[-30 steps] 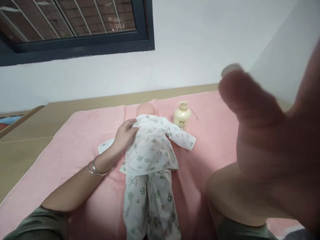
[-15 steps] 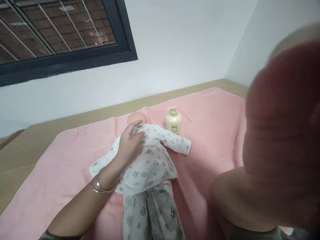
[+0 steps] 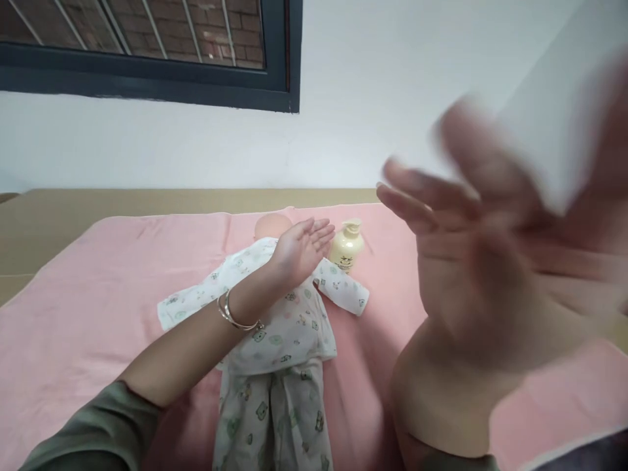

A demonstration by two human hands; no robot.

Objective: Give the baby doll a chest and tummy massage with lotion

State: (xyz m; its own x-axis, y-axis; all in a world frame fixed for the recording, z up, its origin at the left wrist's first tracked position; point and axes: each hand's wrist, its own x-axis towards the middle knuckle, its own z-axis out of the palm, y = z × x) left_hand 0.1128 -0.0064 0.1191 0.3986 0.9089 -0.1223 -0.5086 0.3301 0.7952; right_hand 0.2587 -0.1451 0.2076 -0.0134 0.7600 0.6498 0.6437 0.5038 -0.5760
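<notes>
A pink blanket (image 3: pixel 98 314), soft and slightly fleecy with a pale hemmed edge, spreads across most of a flat tan surface (image 3: pixel 44 222) that runs back to a smooth white wall (image 3: pixel 343 98), where the dark frame of a barred window (image 3: pixel 147 59) shows brick behind it. On the middle of the blanket lies a baby doll (image 3: pixel 275 340), stretched lengthways away from the camera, its bald, rounded plastic head (image 3: pixel 271 224) at the far end. It wears a loose white cotton top and trousers printed with small green bear faces; both sleeves lie flat and spread out to either side, looking limp and empty. Just beyond the doll's right-hand sleeve stands a squat, cream-coloured pump bottle (image 3: pixel 346 247) with a rounded body and a small dark print on its front, upright on the blanket. The right hand (image 3: pixel 471 261) is very close to the lens and heavily blurred, raised over the right side of the blanket with its fingers spread and holding nothing. The left hand (image 3: pixel 301 248) hovers above the doll's upper chest, open and flat, fingers together and pointing towards the bottle, gripping nothing; whether it grazes the cloth cannot be told. Thin silver bangles (image 3: pixel 235 314) circle the left wrist, and an olive-green sleeve (image 3: pixel 93 432) covers the upper arm.
</notes>
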